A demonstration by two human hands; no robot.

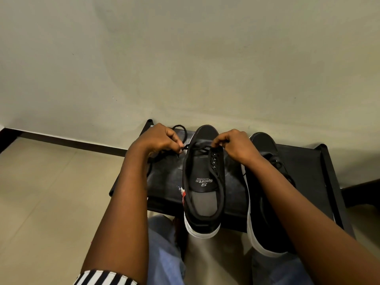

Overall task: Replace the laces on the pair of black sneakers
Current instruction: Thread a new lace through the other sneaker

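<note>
At frame centre, a matte black sneaker (202, 182) with a white rubber sole stands on a black rack (304, 161). The left hand (158, 140) and right hand (236, 145) each pinch the thin black lace (197, 150) above its eyelets. A second sneaker (265, 194) sits just right.

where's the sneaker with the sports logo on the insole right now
In the head view, the logo sneaker stands mid-frame on the black stand, between both hands, with the other sneaker just to its right.
</note>
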